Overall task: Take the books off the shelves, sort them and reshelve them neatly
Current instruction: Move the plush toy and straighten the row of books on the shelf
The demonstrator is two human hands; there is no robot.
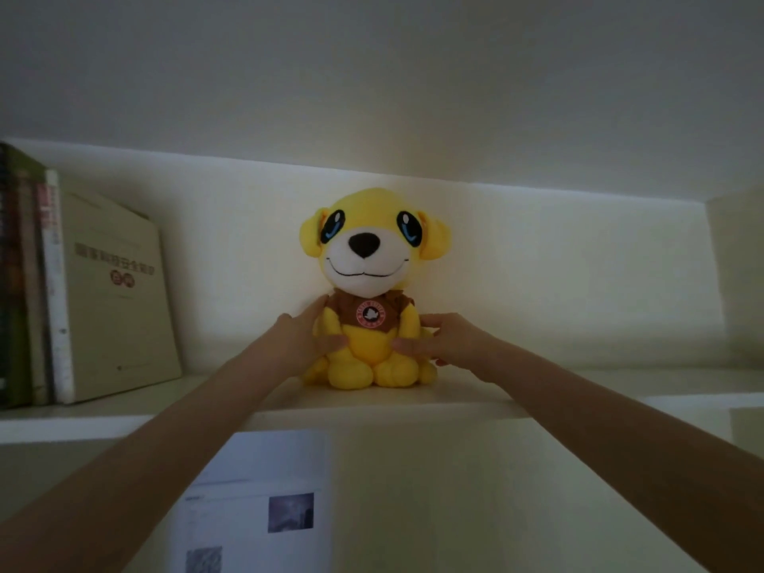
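A yellow plush dog (371, 258) in a brown shirt sits upright in the middle of a white shelf (620, 382). My left hand (304, 337) grips its left flank and my right hand (444, 341) grips its right flank. At the far left of the same shelf stands a row of books; the outermost is a beige book (115, 299) with its cover facing me and leaning slightly. Beside it are a white spine (56, 283) and several darker spines (18, 283).
The shelf's right side wall (736, 275) closes the compartment. The shelf's front edge (62, 428) runs across the view. Below it, in the lower compartment, a white book or sheet with small pictures (264, 502) faces me. The light is dim.
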